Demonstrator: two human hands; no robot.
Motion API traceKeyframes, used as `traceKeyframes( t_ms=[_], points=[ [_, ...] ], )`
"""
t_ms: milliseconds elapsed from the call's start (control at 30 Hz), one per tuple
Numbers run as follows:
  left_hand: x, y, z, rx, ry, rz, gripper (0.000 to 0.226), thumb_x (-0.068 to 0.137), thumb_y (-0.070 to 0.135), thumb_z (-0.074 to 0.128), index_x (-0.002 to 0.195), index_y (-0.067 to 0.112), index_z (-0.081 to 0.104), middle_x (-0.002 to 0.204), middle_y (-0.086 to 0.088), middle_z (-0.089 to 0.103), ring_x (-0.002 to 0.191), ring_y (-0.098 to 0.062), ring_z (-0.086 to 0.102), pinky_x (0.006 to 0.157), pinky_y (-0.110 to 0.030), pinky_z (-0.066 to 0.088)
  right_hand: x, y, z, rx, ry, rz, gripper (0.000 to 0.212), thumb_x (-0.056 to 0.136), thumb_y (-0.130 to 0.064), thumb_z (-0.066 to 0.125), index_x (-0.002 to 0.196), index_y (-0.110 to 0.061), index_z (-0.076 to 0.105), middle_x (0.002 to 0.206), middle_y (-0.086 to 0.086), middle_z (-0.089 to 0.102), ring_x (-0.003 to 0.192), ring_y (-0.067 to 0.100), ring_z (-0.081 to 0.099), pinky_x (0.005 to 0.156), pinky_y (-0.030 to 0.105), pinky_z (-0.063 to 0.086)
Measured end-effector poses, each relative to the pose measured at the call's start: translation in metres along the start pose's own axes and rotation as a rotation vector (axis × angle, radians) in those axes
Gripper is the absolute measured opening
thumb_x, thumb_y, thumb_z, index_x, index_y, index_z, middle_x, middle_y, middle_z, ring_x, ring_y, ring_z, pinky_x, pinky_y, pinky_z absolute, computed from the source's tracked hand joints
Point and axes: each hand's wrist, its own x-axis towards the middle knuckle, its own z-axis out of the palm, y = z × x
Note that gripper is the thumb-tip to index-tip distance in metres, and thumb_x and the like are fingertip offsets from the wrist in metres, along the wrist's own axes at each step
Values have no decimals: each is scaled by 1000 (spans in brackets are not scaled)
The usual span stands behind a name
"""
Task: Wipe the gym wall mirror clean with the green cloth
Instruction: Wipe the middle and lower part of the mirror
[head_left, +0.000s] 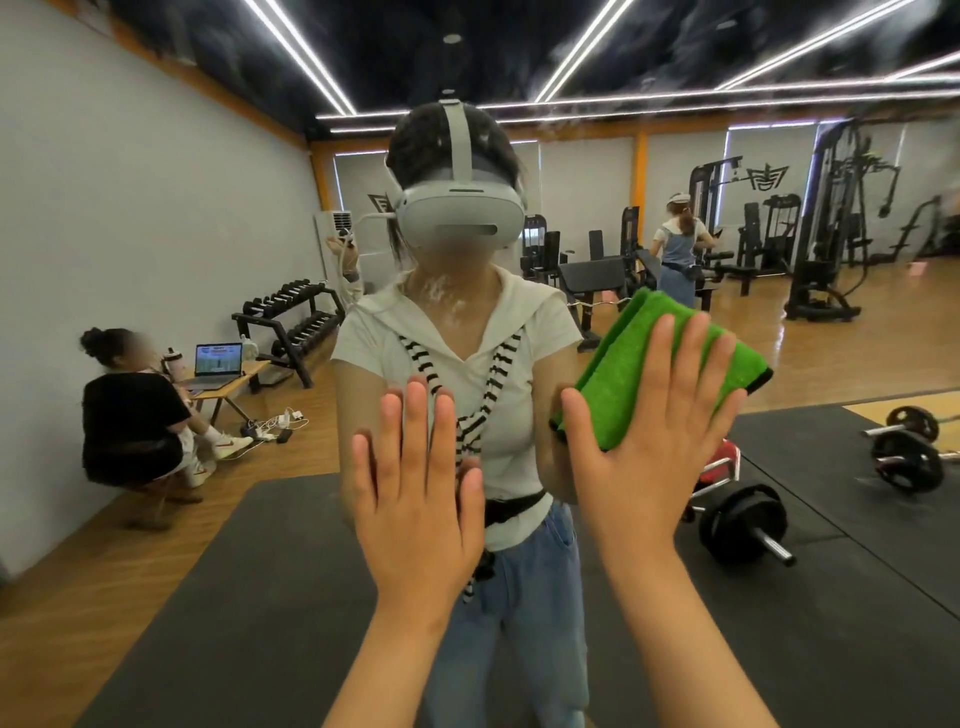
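Observation:
The wall mirror (156, 156) fills the whole view and reflects the gym and me. White smears mark the glass near the upper middle and along the top. My right hand (660, 441) lies flat with straight fingers, pressing the folded green cloth (628, 358) against the glass at centre right. My left hand (415, 488) rests flat on the mirror just left of it, fingers straight, holding nothing.
Everything else is reflection: a crouching person in black with a laptop (218, 361) at the left, a dumbbell rack (291, 322), barbells (743, 519) on black mats at the right, weight machines (831, 223) and another person at the back.

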Motion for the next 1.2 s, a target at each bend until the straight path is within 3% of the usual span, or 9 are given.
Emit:
traceKeyframes(
  t_ms=[200,433,533,633,767,833,1033,1100,1200],
  points=[
    [1,2,0,-20,14,-10,62,106,35,25,160,18,1,167,-1,-7,154,-20,-1,125,-44,2,6,0,0,-27,10,-44,76,97,-52,42,157,-11,20,164,13,17,153,32,9,123,53,4],
    [-1,1,2,-29,44,-5,60,106,35,25,160,17,5,168,-1,-3,155,-20,2,125,-44,3,-24,48,-6,-65,-133,-595,68,95,-40,47,158,-26,23,167,-5,13,154,18,12,124,47,6],
    [-1,1,4,-13,51,-15,60,106,34,25,160,16,6,168,-1,-3,155,-20,1,125,-44,4,31,59,-11,-61,-18,-409,57,102,-37,34,155,-19,28,162,8,26,153,23,13,123,50,7],
    [-1,2,3,-11,57,-19,61,105,33,27,160,15,7,168,0,-2,155,-20,1,125,-45,4,44,21,-4,-63,19,-287,61,100,-34,32,156,-14,20,162,11,23,152,23,8,122,52,3],
    [1,2,1,-20,45,-18,62,104,34,26,160,16,6,168,0,-3,155,-20,2,125,-45,4,1,25,1,-44,-169,-762,64,95,-33,44,155,-23,26,163,1,21,154,19,12,124,47,4],
    [0,3,1,-13,46,-22,64,103,33,28,160,16,6,168,0,-3,155,-20,2,125,-45,5,22,40,-8,-87,-157,-868,64,94,-32,44,155,-25,27,163,0,23,153,17,14,124,45,6],
    [0,3,1,11,43,-26,68,100,31,33,160,17,4,168,0,-4,155,-19,1,125,-44,4,90,-12,-7,-59,-27,-445,61,100,-33,38,157,-17,24,164,8,21,152,23,12,122,50,3],
    [1,3,1,14,50,-18,68,100,31,33,160,17,5,168,0,-3,155,-19,2,125,-43,3,71,-21,1,-67,-109,-621,64,100,-35,38,158,-18,15,165,4,14,150,18,6,123,49,1],
    [1,3,0,15,47,-16,66,101,32,31,160,16,6,168,-1,-2,155,-20,3,125,-43,3,72,-2,-6,-76,-198,-915,59,99,-35,42,155,-20,32,162,5,27,151,19,17,123,46,6]
  ],
)
